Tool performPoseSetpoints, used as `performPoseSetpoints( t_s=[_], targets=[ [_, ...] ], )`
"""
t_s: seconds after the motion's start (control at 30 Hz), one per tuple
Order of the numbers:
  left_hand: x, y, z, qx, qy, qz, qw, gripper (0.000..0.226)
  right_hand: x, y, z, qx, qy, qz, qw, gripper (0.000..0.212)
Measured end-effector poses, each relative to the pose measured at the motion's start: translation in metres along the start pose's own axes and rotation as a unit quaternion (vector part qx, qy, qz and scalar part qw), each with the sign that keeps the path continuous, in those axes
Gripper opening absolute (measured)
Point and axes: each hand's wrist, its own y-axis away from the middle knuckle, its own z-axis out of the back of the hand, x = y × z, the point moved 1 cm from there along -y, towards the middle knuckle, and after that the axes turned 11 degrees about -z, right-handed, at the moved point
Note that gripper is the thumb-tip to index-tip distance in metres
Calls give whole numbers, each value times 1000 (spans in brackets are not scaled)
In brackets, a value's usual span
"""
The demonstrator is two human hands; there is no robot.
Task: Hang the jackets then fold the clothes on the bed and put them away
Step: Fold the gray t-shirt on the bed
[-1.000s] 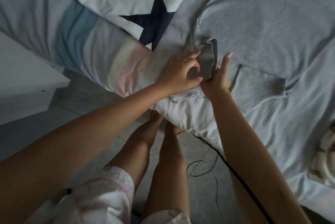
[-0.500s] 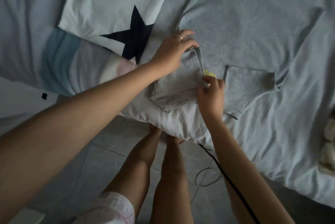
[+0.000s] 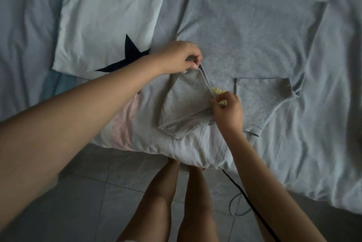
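Note:
A grey T-shirt (image 3: 254, 32) with yellow print lies flat on the bed, its neck end toward me. Its left sleeve (image 3: 186, 100) is folded inward across the body. My left hand (image 3: 180, 57) pinches the far corner of that folded sleeve. My right hand (image 3: 228, 108) pinches the sleeve's near edge beside the yellow lettering (image 3: 216, 91). The right sleeve (image 3: 262, 96) lies folded in too. A white T-shirt with a dark star (image 3: 109, 18) lies folded to the left.
The bed (image 3: 323, 143) is covered by a wrinkled pale sheet, with a striped pastel part (image 3: 121, 122) at its near edge. My bare legs (image 3: 176, 202) stand on the tiled floor (image 3: 88, 192). A black cable (image 3: 252, 208) and a white cord loop (image 3: 238, 206) trail down by my right arm.
Both hands moved apart along the sleeve's edge, laying the sleeve flat across the grey T-shirt. The view has shifted, showing more of the bed.

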Motion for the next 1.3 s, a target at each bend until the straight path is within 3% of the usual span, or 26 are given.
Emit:
performPoseSetpoints(
  t_s=[0.2,0.37,0.53,0.67,0.8,0.9,1.07,1.13,1.23,1.3],
  targets=[
    [-5,-13,-6,-10,24,-10,1000,4,-9,0,0,-2,-23,-4,1000,12],
    [-7,-19,-10,-5,21,-1,1000,4,3,-5,-1,15,18,-41,999,28],
    [-7,-19,-16,-28,16,16,999,4,2,-8,-1,-12,9,-58,998,13],
    [-5,-17,-18,-51,29,21,998,12,2,-7,1,-18,-30,-91,995,18],
    [3,-14,-13,-31,82,56,995,33,-3,-4,0,-22,-70,-71,995,16],
    [7,-13,-8,-36,99,75,992,30,-1,-3,-1,-35,-83,-40,995,14],
    [2,-11,-13,-90,13,46,995,20,0,-1,-2,-70,-94,-5,993,10],
    [-3,-4,-20,-145,-79,14,986,25,-1,-3,-3,-72,-76,-9,994,12],
    [-23,19,-42,-241,-189,20,952,35,-1,-8,-5,-83,-13,-12,996,17],
    [-39,43,-65,-246,-197,33,949,43,0,-6,-10,-126,84,52,987,28]
  ],
)
